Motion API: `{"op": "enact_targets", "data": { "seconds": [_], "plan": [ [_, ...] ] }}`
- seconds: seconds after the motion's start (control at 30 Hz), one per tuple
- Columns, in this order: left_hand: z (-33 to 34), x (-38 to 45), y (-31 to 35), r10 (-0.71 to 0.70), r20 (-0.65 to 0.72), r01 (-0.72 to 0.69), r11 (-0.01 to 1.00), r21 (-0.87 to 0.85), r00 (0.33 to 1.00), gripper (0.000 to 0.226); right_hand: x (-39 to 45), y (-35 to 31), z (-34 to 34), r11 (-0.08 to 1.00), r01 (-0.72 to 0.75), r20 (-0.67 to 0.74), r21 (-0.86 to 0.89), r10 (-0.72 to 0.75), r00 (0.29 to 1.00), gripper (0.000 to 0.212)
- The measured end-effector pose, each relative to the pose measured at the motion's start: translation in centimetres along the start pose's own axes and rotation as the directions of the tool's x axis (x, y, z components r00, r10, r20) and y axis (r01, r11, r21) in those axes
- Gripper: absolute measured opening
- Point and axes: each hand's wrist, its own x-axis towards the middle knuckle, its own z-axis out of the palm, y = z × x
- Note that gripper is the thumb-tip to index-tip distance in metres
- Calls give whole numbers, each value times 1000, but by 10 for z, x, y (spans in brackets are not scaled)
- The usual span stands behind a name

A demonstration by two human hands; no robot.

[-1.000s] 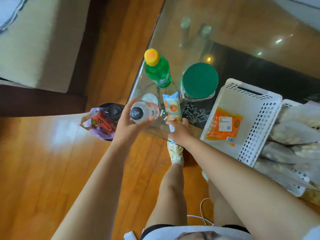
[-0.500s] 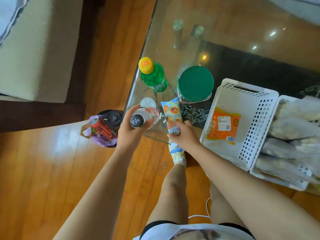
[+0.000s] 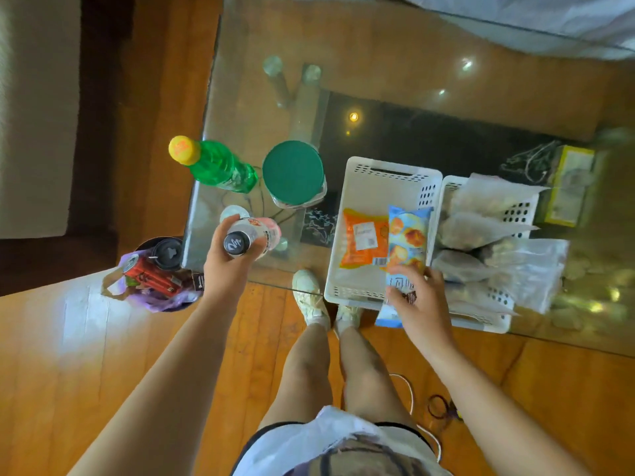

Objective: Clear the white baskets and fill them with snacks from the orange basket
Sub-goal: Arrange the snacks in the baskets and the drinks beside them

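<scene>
We have both hands occupied. Our right hand (image 3: 417, 297) pinches the near end of a blue snack packet (image 3: 407, 240), fingers curled on its lower edge; our left hand (image 3: 228, 266) is wrapped round a small bottle with a black cap (image 3: 249, 237), held above the near left corner of the glass tabletop (image 3: 395, 73).

The packet's long axis runs from the near edge of the tabletop towards the far edge, in line with the long side of the left white basket (image 3: 385, 173). Its far end already lies over that basket, beside an orange packet (image 3: 364, 237) on the basket floor, while its near end overhangs the basket's near wall. The coming move, as we judge it, is a short push forward and down so the packet drops wholly inside; the right hand is plainly the nearer one.

The right white basket (image 3: 515, 209), touching the first, is heaped with clear bags (image 3: 481, 225) whose contents we cannot make out. No orange basket shows. A green bottle (image 3: 220, 166) and a green-lidded jar (image 3: 293, 171) stand near the left edge. Whether the packet touches the orange one is hard to tell.
</scene>
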Motion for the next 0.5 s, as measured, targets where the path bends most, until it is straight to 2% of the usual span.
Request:
{"op": "enact_targets", "data": {
  "seconds": [0.17, 0.33, 0.5],
  "plan": [
    [20, -10, 6, -9, 10, 10, 1000, -13, 1000, 41, 38, 20, 6, 975, -195, 61, -106, 202, 977, 43],
    [36, -17, 6, -9, 20, 11, 997, -80, 1000, 39, 67, 28, 23, 943, -279, 132, -182, 305, 943, 59],
    [43, -19, 5, -19, -6, 18, 991, -133, 1000, 42, 72, 30, 34, 930, -313, 137, -194, 341, 930, 59]
  ]
}}
